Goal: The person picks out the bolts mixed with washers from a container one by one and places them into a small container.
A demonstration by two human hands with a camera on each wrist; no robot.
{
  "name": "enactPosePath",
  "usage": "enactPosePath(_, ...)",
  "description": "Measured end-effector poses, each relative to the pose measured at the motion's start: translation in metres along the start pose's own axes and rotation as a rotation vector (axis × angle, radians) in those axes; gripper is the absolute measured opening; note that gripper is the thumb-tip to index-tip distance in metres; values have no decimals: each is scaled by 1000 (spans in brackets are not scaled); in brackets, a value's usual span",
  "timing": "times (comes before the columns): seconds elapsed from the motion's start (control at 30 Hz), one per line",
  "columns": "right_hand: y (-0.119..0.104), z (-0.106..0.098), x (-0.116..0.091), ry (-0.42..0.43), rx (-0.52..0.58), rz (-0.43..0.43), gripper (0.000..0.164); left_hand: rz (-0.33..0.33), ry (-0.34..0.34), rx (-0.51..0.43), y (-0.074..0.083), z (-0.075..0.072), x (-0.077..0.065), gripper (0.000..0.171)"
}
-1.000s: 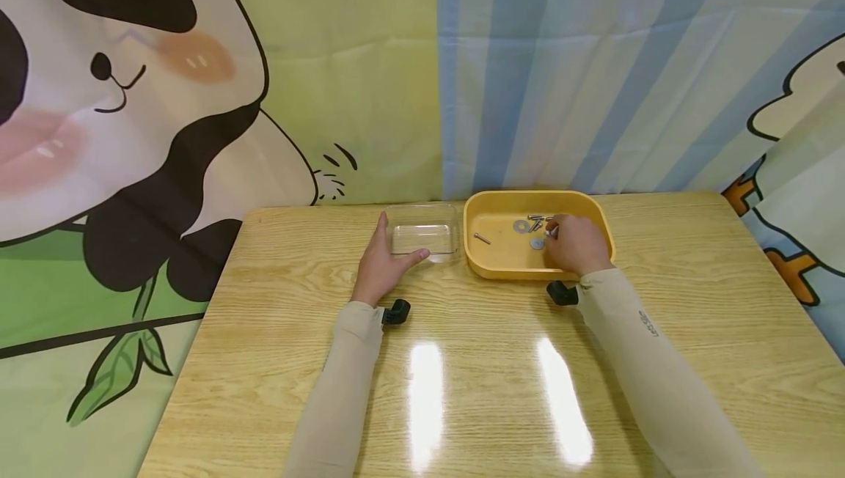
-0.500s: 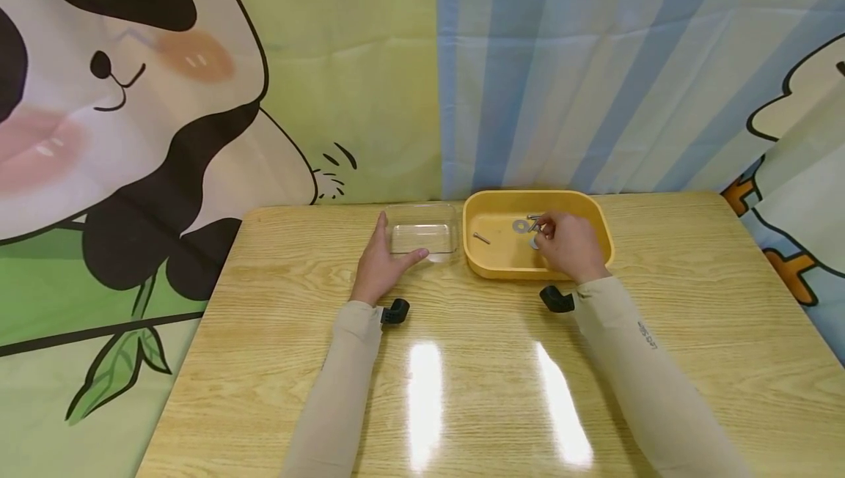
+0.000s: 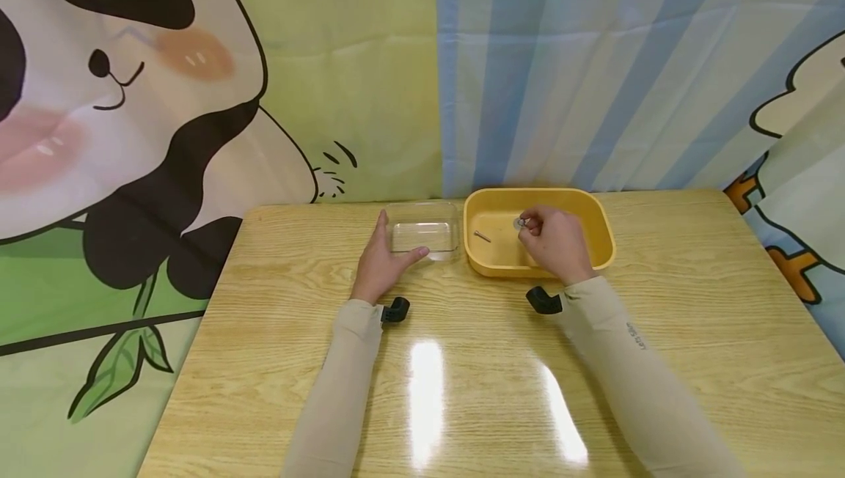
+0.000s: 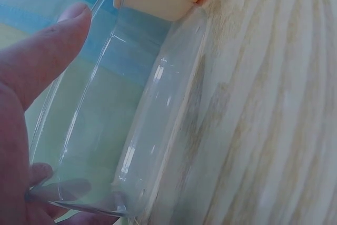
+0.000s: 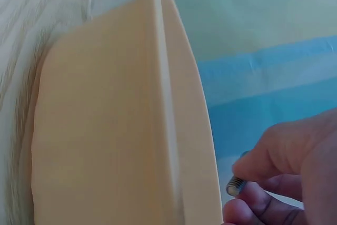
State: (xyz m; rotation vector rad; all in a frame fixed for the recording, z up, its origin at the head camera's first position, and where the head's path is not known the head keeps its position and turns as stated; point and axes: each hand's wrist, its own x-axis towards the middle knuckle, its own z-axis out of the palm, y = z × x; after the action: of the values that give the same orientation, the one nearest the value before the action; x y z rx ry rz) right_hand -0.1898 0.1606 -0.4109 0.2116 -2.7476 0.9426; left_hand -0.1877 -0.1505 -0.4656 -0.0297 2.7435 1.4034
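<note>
My left hand (image 3: 383,264) holds a clear rectangular container (image 3: 424,229) at its near left corner. The thumb lies along the near side and the fingers are around the left end, also seen in the left wrist view. To its right stands a yellow tray (image 3: 508,271). Over this tray, my right hand (image 3: 560,242) pinches a small metal screw (image 5: 235,185) between thumb and fingers; its threaded end shows in the right wrist view. Another screw (image 3: 483,236) lies on the tray's left floor. A washer (image 3: 518,223) shows beside my right fingertips; that hand hides other tray contents.
Both containers stand at the far edge of the wooden table (image 3: 475,361), against a printed curtain (image 3: 370,97). The tray's raised wall (image 5: 105,119) stands beside my right hand. A black wrist camera (image 3: 544,300) sits at the right cuff.
My right hand has lifted from the tray's hardware and shifted left with the screw in its pinch. My left hand and the clear container have stayed in place.
</note>
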Motion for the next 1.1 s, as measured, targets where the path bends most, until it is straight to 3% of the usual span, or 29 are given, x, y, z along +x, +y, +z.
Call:
enactPosePath(0.57, -26, 14, 0, 68, 82, -70, 20, 1, -2, -6, 0, 0, 1, 121)
enactPosePath(1.1, -50, 31, -1, 39, 89, -129, 18, 6, -4, 4, 0, -1, 0, 123)
